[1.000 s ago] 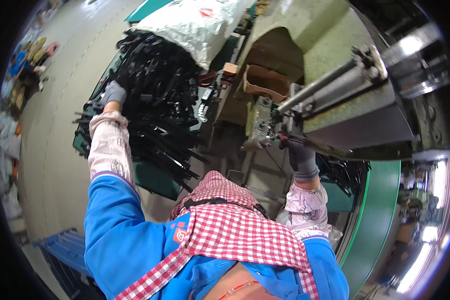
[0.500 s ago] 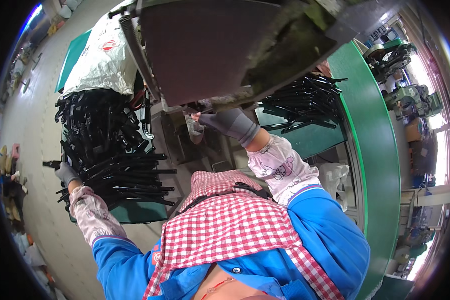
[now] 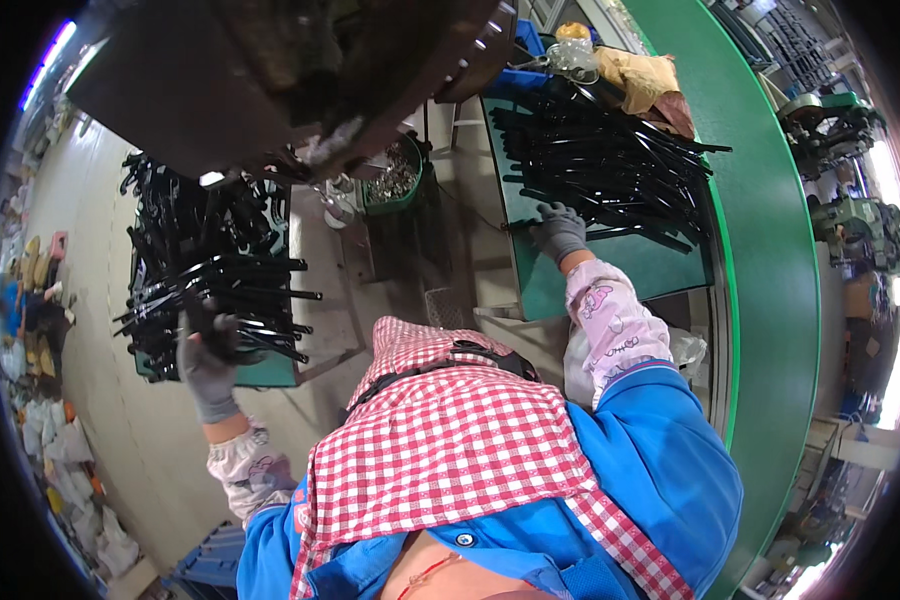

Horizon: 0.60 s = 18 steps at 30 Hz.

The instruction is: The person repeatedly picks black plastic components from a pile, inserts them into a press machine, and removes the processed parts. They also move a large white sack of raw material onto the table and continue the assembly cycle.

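Observation:
My left hand (image 3: 208, 372), in a grey glove, is over the near part of the left pile of bent black bars (image 3: 215, 270). Its fingers are closed around a dark part (image 3: 232, 342), smeared by motion, whose exact shape I cannot make out. On the right, my grey-gloved right hand (image 3: 558, 232) has its fingers closed over a black tube (image 3: 518, 226), whose end sticks out to the left. That tube lies by the near left side of the right pile of black tubes (image 3: 610, 165), on a green tabletop (image 3: 545, 285).
A large dark machine (image 3: 270, 80) fills the top, between me and the far side. Beneath it stands a green bin (image 3: 393, 207) of small metal pieces. Brown paper (image 3: 638, 80) and a blue crate (image 3: 525, 75) are behind the right pile. A long green bench (image 3: 770, 260) runs along the right.
My right hand has moved from under the machine to the right pile. My left hand has come rightward and nearer from the left pile's outer edge. The view has shifted.

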Motion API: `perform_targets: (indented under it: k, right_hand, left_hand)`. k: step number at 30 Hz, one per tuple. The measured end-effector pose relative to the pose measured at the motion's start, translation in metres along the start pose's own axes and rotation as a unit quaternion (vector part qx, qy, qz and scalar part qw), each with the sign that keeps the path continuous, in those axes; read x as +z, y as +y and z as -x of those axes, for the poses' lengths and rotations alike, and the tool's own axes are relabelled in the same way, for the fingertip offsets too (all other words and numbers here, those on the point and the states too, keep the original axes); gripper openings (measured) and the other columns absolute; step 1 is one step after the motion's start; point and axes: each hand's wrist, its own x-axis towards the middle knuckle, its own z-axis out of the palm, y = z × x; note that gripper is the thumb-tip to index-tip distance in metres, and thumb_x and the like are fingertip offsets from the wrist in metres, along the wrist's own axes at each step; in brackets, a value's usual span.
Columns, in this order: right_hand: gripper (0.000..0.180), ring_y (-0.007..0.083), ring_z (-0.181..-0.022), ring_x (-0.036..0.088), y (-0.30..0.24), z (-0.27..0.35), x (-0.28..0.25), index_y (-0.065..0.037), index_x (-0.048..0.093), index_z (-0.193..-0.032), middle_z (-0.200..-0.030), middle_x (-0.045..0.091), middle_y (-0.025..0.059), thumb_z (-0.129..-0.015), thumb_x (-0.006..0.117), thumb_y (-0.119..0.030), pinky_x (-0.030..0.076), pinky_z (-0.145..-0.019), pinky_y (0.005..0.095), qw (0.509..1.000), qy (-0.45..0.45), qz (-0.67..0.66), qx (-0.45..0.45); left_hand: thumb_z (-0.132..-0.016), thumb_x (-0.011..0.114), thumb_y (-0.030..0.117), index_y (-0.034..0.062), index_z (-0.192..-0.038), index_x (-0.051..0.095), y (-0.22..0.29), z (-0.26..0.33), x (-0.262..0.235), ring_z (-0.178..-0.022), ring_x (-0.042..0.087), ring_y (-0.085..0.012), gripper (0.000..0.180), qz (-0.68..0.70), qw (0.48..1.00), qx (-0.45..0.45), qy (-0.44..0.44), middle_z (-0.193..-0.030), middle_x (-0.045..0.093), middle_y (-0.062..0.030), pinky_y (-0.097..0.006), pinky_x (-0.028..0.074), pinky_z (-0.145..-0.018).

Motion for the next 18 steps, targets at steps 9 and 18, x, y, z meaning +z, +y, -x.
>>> perform_targets:
  k: [9, 18]
  right_hand:
    - [0.031, 0.0311, -0.106, 0.06, 0.004, 0.011, -0.012, -0.018, 0.062, -0.117, -0.11, 0.062, 0.008, -0.087, 0.065, -0.026, 0.05, -0.086, 0.044, 0.935, 0.055, -0.058, -0.344]
    - [0.036, 0.0233, -0.07, 0.065, -0.067, 0.109, -0.202, -0.006, 0.064, -0.121, -0.085, 0.065, 0.0122, -0.088, 0.071, -0.019, 0.05, -0.063, 0.0325, 0.778, 0.149, -0.365, -0.49]
  left_hand:
    - [-0.094, 0.066, 0.014, 0.0026, -0.134, 0.05, -0.063, 0.041, 0.092, -0.091, 0.062, -0.0137, 0.045, -0.235, 0.948, -0.187, -0.107, -0.108, 0.061, -0.0046, -0.03, 0.051, -0.085]
    - [-0.077, 0.078, 0.008, 0.0022, -0.126, 0.058, -0.041, 0.031, 0.115, -0.082, 0.062, -0.0216, 0.053, -0.611, 0.742, 0.122, -0.245, -0.097, 0.063, -0.0098, -0.032, 0.05, -0.074]
